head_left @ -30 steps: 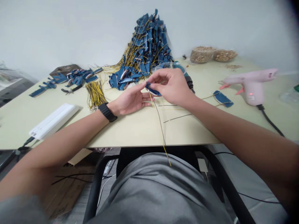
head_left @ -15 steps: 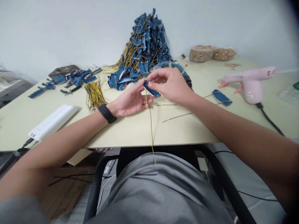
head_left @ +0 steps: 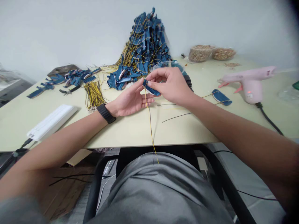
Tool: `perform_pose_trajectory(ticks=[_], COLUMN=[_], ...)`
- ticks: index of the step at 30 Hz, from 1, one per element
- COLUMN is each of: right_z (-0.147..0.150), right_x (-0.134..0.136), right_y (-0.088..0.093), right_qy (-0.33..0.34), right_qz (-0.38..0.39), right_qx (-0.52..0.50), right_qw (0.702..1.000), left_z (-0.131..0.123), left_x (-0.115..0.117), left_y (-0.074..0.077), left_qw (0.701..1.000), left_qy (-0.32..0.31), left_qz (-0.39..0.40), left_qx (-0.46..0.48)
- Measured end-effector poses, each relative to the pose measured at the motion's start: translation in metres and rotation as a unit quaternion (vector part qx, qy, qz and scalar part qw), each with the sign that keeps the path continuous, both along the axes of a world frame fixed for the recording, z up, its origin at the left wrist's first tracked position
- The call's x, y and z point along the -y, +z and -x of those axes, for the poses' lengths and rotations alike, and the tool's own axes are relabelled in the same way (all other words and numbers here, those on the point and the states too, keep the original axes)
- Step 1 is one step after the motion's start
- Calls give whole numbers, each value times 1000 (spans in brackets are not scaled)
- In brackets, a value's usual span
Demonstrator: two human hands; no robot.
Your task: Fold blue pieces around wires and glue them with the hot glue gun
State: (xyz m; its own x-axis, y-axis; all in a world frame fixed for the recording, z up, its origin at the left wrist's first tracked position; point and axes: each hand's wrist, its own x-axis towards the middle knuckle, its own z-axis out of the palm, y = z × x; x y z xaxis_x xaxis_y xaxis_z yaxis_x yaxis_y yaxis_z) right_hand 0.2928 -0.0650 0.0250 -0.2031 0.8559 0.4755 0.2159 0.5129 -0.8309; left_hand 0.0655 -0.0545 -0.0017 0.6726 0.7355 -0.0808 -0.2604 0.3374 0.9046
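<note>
Between my two hands is a small curved blue piece (head_left: 153,89) that looks like fabric. My left hand (head_left: 129,101), palm up with a black watch at the wrist, grips its left end at the thumb, while some other fingers stretch out beneath it. From above, my right hand (head_left: 175,85) pinches the same piece with thumb and fingertips. A thin yellow and black wire pair (head_left: 150,124) hangs from its left end, over the table edge to my lap. Another blue piece (head_left: 221,97) with wires lies on the table, right of my right forearm.
A tall heap of wired blue pieces (head_left: 149,40) leans on the wall. A pink glue gun (head_left: 252,82) stands at right. Left are a yellow wire bundle (head_left: 94,95), pliers (head_left: 70,91), loose blue pieces (head_left: 79,76) and a white box (head_left: 52,121). Bags of brownish bits (head_left: 201,53) sit behind.
The lower ends of the hanging wires have swung slightly apart, the yellow one to the right. Both hands keep nearly the same hold on the blue piece.
</note>
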Motion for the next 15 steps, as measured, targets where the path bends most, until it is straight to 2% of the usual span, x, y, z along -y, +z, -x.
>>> perform_pose_trajectory(ticks=[5, 15], right_z=[-1, -4], right_x=[-5, 1], right_y=[-3, 1], right_qy=[0, -13], right_qz=[-21, -9], right_qx=[12, 39], right_qw=[1000, 999], left_z=[-5, -2], left_x=[9, 2], left_y=[6, -1], left_qw=[999, 999], left_qy=[31, 28], left_qz=[28, 2], left_qx=[20, 23])
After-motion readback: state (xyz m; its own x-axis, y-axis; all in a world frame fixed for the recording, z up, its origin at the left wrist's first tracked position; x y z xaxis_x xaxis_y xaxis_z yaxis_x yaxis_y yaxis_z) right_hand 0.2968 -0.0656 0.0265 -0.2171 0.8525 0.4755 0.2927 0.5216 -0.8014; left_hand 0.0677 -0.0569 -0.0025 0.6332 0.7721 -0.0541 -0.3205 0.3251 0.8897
